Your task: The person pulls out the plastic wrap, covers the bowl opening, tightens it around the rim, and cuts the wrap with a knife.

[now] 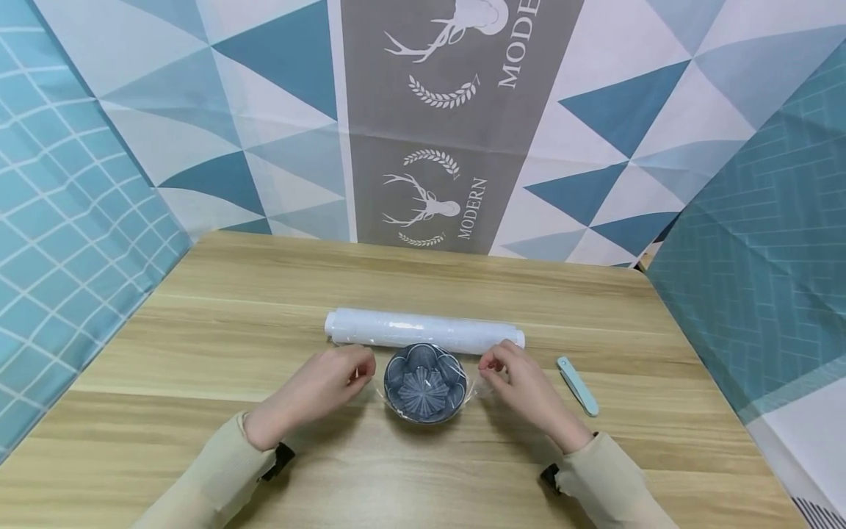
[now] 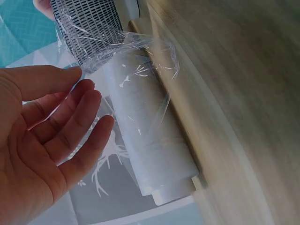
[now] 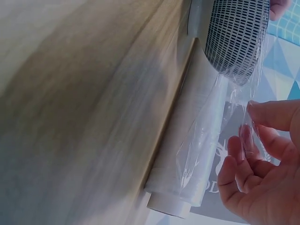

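Observation:
A dark blue-grey bowl (image 1: 423, 393) with a petal-shaped inside stands on the table, and its woven-looking outside (image 2: 89, 28) shows in the left wrist view. Clear plastic wrap (image 3: 225, 103) lies over the bowl, its loose edges sticking out on both sides. To the left of the bowl, my left hand (image 1: 337, 382) pinches the wrap's edge between thumb and forefinger, the other fingers loosely bent. On the opposite side my right hand (image 1: 522, 386) pinches wrap between thumb and fingertips. Just behind the bowl lies the white roll of plastic wrap (image 1: 423, 330).
A light-blue folding cutter or knife (image 1: 578, 386) lies to the right of my right hand. The wooden table (image 1: 264, 279) ends at a patterned cloth wall (image 1: 291, 117) at the back, with tiled-pattern cloth on the left and right.

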{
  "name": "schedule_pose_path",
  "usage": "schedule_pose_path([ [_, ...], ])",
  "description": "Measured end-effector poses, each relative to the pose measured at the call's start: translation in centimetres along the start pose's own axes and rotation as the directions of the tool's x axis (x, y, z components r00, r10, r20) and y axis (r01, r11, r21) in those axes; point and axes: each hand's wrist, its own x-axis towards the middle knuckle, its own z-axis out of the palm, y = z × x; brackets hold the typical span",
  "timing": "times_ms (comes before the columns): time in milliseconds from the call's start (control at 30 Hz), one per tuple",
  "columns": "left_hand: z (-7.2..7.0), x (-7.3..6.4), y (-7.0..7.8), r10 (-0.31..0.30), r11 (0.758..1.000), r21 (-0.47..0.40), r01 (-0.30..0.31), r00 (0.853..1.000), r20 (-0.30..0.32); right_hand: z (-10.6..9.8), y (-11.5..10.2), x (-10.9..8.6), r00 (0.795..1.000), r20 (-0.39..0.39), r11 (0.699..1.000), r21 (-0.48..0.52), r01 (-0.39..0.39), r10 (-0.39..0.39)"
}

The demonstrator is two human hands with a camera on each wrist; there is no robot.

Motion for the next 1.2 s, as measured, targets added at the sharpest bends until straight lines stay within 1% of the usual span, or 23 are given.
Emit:
schedule_pose_path([
  [233,0.4,0.5,0.0,0.013,1.0,0.028,-0.013,1.0,-0.005,0.3,-0.1,0.5,1.0,-0.005,1.0,-0.006,-0.021,0.021],
  [467,0.7,0.9,0.3,0.006,0.999,0.048,-0.005,1.0,-0.024,0.7,-0.2,1.0,1.0,0.018,0.998,0.061,0.005,-0.006],
  [633,0.8,1.1,0.4,0.001,0.998,0.061,0.002,0.999,-0.037,1.0,-0.3,1.1,1.0,0.017,0.998,0.061,0.021,-0.022],
  [900,1.0,1.4,0.6,-0.002,0.998,0.068,0.004,0.999,-0.033,1.6,-0.6,1.2,0.999,0.032,0.997,0.073,-0.026,0.024],
  [1200,1.3,1.6,0.8,0.0,0.997,0.079,0.002,0.999,-0.034,2.2,-1.2,1.4,0.999,0.014,0.996,0.079,-0.033,0.032],
])
